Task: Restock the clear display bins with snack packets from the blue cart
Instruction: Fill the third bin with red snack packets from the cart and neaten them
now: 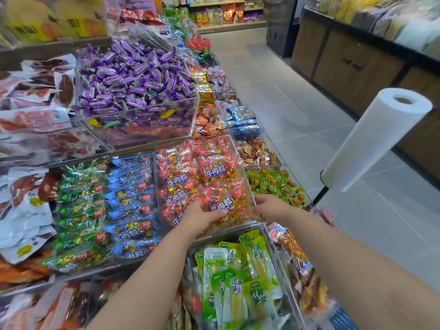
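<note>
**Nearly full: one more red packet goes into the near bin**

So, we stand partway through the restock, and this bin looks close to done. Our left hand and right hand together hold a red packet over the near end of the clear bin that carries the same red packets. The left thumb lies across the packet's near left corner and the other left fingers are hidden beneath it. The right fingers curl round its right edge. The packet touches the ones below it, yet we judge it not yet released, since both hands grip it.

What seems done: the red bin is stacked from its far end to the near end. To its left, the green packets and the blue packets lie in ordered rows. Far left, the purple sweets are heaped high.

What seems left: low on the right we see a pile of orange-filled packets above a blue edge, which we take for the blue cart. So stock remains to be placed. We cannot tell how many packets remain, nor which bin they belong to. A white roll stands on the right, apart from our work.
</note>
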The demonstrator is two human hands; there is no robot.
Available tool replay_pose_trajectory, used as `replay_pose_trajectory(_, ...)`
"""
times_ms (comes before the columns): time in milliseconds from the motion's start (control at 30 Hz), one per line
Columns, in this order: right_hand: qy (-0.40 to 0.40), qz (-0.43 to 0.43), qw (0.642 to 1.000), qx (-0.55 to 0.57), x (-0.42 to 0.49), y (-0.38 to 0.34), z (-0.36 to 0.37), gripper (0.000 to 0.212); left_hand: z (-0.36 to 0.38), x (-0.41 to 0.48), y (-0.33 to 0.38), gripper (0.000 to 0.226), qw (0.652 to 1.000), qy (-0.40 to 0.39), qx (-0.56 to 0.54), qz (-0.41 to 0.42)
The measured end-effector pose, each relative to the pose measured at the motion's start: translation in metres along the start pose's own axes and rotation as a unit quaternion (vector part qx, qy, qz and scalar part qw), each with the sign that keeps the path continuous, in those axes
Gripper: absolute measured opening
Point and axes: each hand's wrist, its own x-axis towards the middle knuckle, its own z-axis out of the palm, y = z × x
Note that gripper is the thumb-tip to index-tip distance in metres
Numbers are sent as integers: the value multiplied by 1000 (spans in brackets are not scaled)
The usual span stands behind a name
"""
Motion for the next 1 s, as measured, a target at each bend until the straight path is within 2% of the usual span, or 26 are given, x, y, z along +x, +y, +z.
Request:
replay_pose_trajectory(100, -29, 3, 999, 23, 0, 4, -5, 36, 6, 0, -1, 24, 998, 4, 60, 10)
replay_pose_trajectory(300, -23, 13, 999, 27, 3, 3, -3, 42, 33, 4, -2, 22, 998, 20, 54, 21)
replay_pose_trajectory(367, -12, 18, 999, 28, 4, 4, -1, 41, 33, 6, -5, 25, 999, 19, 47, 12)
replay_pose_trajectory(433, -2, 25, 999, 41, 5, 4, 0, 41, 30, 3, -4, 39, 999, 22, 39, 5)
replay_pose_trajectory(500, 6, 29, 998, 49, 6, 4, 1, 41, 29, 0, -5, 62, 993, 82, 87, 17)
replay_pose_trajectory(533, 8, 28, 998, 49, 5, 4, 1, 41, 30, -1, -6, 65, 985, 125, 112, 33)
replay_pose_trajectory(633, 13, 21, 999, 38, 2, 1, 4, 45, 34, -7, -7, 53, 974, 194, 103, 50)
replay_pose_trajectory(733, 21, 15, 999, 28, -1, 0, 6, 42, 36, -5, -6, 53, 980, 183, 73, 29)
replay_pose_trajectory(833, 33, 7, 999, 7, -2, 0, 9, 36, 38, -3, -1, 70, 984, 171, 44, 25)
replay_pose_trajectory(933, 48, 1, 999, 8, -3, 2, 13, 34, 35, -2, -1, 81, 986, 149, 63, 25)
replay_pose_trajectory(1000, 56, -5, 998, 7, -3, 4, 14, 28, 33, -2, -2, 77, 987, 137, 82, 22)
